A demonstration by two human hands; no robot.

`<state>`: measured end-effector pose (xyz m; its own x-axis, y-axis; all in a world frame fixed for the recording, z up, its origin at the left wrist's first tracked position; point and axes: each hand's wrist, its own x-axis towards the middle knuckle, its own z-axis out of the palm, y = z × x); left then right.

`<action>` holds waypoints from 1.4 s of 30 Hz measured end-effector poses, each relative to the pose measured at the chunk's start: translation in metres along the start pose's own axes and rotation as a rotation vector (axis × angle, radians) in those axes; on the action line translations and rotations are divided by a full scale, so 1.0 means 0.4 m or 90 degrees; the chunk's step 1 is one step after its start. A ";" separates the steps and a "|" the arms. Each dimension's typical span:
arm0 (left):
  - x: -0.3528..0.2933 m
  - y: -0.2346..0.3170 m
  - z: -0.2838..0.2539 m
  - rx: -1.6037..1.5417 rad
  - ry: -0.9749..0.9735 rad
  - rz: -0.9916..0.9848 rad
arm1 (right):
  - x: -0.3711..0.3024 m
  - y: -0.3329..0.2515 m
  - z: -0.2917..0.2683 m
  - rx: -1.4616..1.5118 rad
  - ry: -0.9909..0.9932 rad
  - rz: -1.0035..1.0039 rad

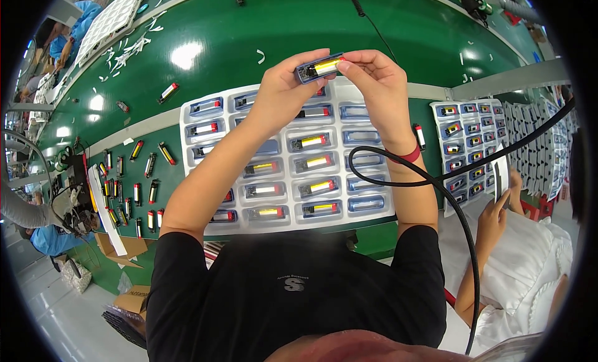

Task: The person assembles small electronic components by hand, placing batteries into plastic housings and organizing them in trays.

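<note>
Above the far part of a white moulded tray [287,156], both hands meet at a small blue casing [301,74]. Inside it lie a dark circuit part and a battery [325,67] with yellow and silver wrapping and a red end. The casing's left end is gripped by my left hand [283,91], thumb below and fingers behind. My right hand [379,82] pinches the right end, its thumb pressing on the battery's red end. Below, the tray's pockets carry blue casings; many contain batteries, while those in the right column [366,204] look unfilled.
Loose batteries with circuit parts [137,192] lie on the green table at left. White paper strips [131,51] are scattered farther back. A black cable [464,225] loops over my right forearm. At right, another filled tray [471,144] sits beside a person's hand [492,222].
</note>
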<state>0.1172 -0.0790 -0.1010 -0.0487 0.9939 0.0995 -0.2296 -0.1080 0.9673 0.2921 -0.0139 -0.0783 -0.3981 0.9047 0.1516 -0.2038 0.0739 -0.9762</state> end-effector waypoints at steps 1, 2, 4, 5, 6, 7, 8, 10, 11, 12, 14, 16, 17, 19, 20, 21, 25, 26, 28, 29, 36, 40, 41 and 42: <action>-0.001 -0.001 0.000 -0.011 0.007 -0.011 | 0.000 0.004 0.000 -0.001 -0.001 0.002; -0.001 -0.001 0.000 -0.012 0.008 -0.011 | 0.001 0.009 0.000 0.006 0.001 -0.004; 0.000 0.000 0.000 -0.015 -0.001 -0.008 | 0.002 0.017 0.000 0.011 0.001 -0.008; -0.002 0.000 0.001 -0.017 0.000 -0.009 | 0.002 0.020 0.001 -0.002 0.005 -0.013; -0.003 0.001 0.002 -0.015 0.002 -0.017 | 0.002 0.023 0.003 -0.016 0.008 -0.018; -0.003 0.001 0.002 -0.014 0.004 -0.025 | 0.002 0.027 0.004 -0.017 0.008 -0.017; -0.003 0.001 0.002 -0.015 0.003 -0.024 | 0.002 0.033 0.005 -0.056 0.018 -0.028; -0.001 -0.002 0.000 -0.029 0.004 -0.021 | 0.001 0.046 0.008 -0.097 0.028 -0.038; -0.002 -0.003 0.001 -0.030 0.004 -0.020 | 0.001 0.054 0.009 -0.148 0.028 -0.091; -0.004 -0.003 0.001 -0.038 0.007 -0.017 | 0.000 0.061 0.009 -0.199 0.029 -0.144; -0.008 -0.003 -0.008 -0.046 0.010 -0.012 | 0.004 0.069 0.010 -0.228 0.026 -0.181; -0.012 -0.002 -0.024 -0.088 -0.006 -0.061 | 0.006 0.077 0.011 -0.280 0.023 -0.251; -0.011 0.001 -0.025 -0.085 -0.006 -0.060 | 0.007 0.083 0.012 -0.277 0.023 -0.253; -0.014 0.006 -0.029 -0.054 -0.029 -0.057 | 0.011 0.092 0.019 0.030 -0.015 -0.077; -0.017 0.004 -0.035 -0.052 -0.022 -0.054 | 0.014 0.079 0.015 0.033 -0.021 -0.077; -0.021 -0.001 -0.043 -0.010 -0.044 -0.023 | 0.018 0.051 0.000 -0.015 -0.082 -0.033; -0.026 0.019 -0.088 0.493 -0.068 0.066 | -0.001 -0.002 -0.022 -0.317 -0.149 -0.095; -0.034 0.009 -0.082 0.526 -0.038 0.170 | -0.004 0.009 -0.014 -0.304 -0.159 -0.097; -0.032 -0.002 -0.079 0.573 -0.003 0.210 | -0.010 0.038 0.001 -0.572 -0.139 -0.294; -0.029 -0.004 -0.075 0.607 0.021 0.255 | -0.010 0.046 0.009 -0.566 -0.143 -0.297; -0.022 0.010 -0.069 0.127 -0.041 0.020 | 0.000 0.061 0.003 -0.210 -0.098 -0.206; -0.017 -0.032 -0.072 0.245 0.050 0.137 | -0.006 0.092 0.006 -0.211 -0.084 -0.182; -0.024 -0.020 -0.076 0.233 0.035 0.136 | -0.006 0.084 -0.004 -0.220 -0.110 -0.168; -0.038 0.002 -0.081 0.347 -0.024 0.142 | -0.007 0.072 -0.034 -0.231 -0.096 -0.164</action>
<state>0.0862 -0.0950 -0.1094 -0.0014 0.9497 0.3131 0.3158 -0.2966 0.9013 0.2996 -0.0086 -0.1088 -0.5072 0.7685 0.3901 0.0027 0.4541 -0.8910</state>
